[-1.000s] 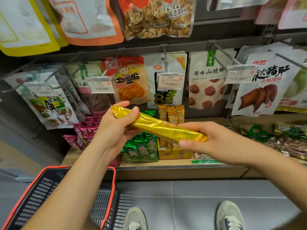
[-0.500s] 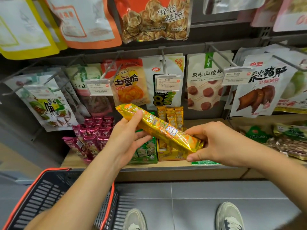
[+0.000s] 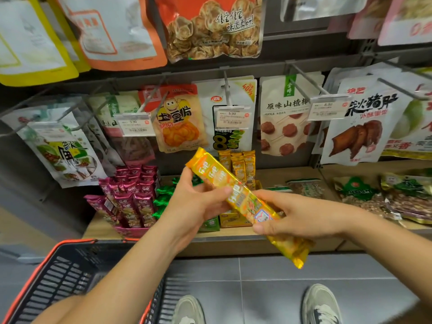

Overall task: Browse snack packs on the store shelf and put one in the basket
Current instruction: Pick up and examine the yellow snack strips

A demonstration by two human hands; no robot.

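- Behind your hands, the shelf carries magenta packs, green packs and yellow packs, all standing upright in boxes.
- Hanging bags with price tags fill the pegs above.
- Your left forearm crosses the basket at lower left and hides part of its rim.
- You hold the pack in the air before the shelf, tilted, with its upper end to the left.
- Your left hand pinches the upper half between thumb and fingers; your right hand has its fingers curled round the lower half.
- It is long, slim, glossy yellow-orange foil with printed characters and crimped ends.
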